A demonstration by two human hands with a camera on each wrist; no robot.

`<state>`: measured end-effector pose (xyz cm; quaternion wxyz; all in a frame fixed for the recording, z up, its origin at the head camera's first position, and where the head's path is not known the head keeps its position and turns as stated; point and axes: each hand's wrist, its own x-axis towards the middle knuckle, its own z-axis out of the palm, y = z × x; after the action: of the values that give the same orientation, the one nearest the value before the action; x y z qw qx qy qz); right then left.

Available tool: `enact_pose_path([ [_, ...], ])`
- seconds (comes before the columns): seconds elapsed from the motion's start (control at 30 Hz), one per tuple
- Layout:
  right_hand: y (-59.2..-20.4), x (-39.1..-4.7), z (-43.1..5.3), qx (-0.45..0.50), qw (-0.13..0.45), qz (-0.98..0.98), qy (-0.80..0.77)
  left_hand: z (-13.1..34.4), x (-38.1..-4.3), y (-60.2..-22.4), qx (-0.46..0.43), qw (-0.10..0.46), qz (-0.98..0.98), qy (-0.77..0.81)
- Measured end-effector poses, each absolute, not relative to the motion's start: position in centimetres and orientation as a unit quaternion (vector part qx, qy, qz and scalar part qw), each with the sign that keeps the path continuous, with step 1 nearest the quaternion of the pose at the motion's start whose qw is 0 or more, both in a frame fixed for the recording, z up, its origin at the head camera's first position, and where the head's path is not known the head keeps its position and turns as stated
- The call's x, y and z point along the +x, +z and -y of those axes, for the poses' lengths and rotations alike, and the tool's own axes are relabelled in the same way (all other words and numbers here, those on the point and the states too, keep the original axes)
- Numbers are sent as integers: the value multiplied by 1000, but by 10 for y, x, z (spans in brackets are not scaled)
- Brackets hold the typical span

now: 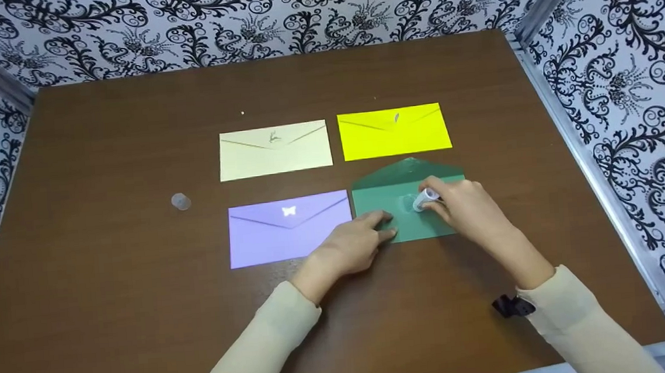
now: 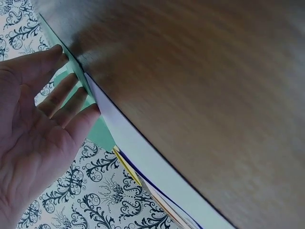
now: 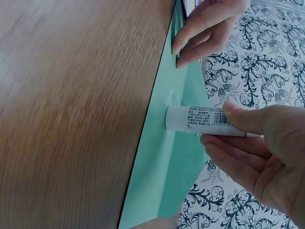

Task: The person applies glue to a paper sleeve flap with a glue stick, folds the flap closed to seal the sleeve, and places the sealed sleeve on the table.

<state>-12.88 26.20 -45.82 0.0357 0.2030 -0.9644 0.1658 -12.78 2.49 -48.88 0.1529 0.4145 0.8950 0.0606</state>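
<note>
A green envelope [image 1: 377, 198] lies on the table with its flap raised toward the far side. My right hand [image 1: 465, 206] pinches a white glue stick [image 3: 195, 120] between thumb and fingers, its end down against the envelope's body. A shiny wet-looking patch [image 1: 407, 202] shows beside the stick. With extended fingers, my left hand [image 1: 351, 243] presses on the envelope's near left part. In the left wrist view those fingers [image 2: 71, 102] lie spread along the green paper. The purple envelope [image 1: 277, 231], closed with a white butterfly on its flap, sits just left of it.
Behind are a cream envelope [image 1: 275, 158] and a yellow envelope [image 1: 396, 135], both with flaps down. A small translucent cap [image 1: 181, 201] stands at the left on the brown table [image 1: 110, 272]. Patterned walls [image 1: 251, 22] border the far and side edges.
</note>
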Motion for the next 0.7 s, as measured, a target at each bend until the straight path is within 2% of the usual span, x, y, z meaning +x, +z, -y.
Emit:
enact_pose_path([
  [0.43,-458,-150,-263,173,40,969,171,-23,-128,-486,401,162,-898,76],
  [0.57,-459,-148,-272,130,36,966,222,-24,-127,-486,398,171,-898,79],
  [0.7,-457,-142,-284,78,58,951,292,-25,-127,-486,397,169,-898,80],
])
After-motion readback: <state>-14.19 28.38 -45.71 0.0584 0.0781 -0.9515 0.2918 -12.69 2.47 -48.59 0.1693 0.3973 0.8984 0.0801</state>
